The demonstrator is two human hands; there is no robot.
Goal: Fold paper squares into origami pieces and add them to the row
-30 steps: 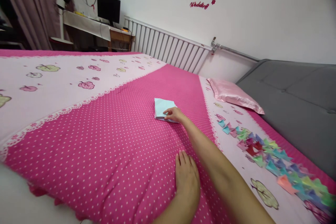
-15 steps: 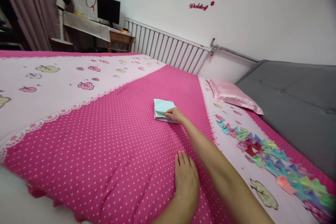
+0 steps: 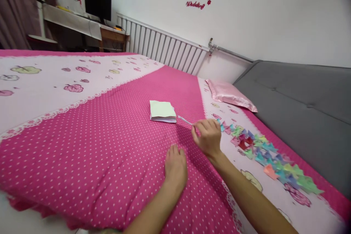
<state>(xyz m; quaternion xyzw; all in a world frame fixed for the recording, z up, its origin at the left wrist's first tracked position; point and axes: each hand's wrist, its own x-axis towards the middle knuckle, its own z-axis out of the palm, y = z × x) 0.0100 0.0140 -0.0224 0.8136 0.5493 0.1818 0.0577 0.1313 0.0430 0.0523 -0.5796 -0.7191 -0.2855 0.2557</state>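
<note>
My right hand (image 3: 207, 137) is raised above the bed, its fingers pinched on a light blue sheet of paper (image 3: 185, 120). That sheet is seen nearly edge-on, so only a thin strip shows. To its left lies a stack of square paper (image 3: 162, 109) with a pale yellow-green sheet on top. My left hand (image 3: 176, 166) rests on the pink dotted bedspread (image 3: 115, 146), nearer to me than the stack, fingers stretched out and holding nothing.
Many small folded paper pieces (image 3: 263, 153) in several colours lie along the right side of the bed. A pink satin pillow (image 3: 231, 93) sits by the grey headboard (image 3: 296, 98). Behind the bed are a white radiator (image 3: 164, 44) and a desk with a monitor (image 3: 97, 4).
My right hand has lifted the light blue sheet off the stack and drawn it right and toward me, baring a pale yellow-green sheet. The view has shifted right.
</note>
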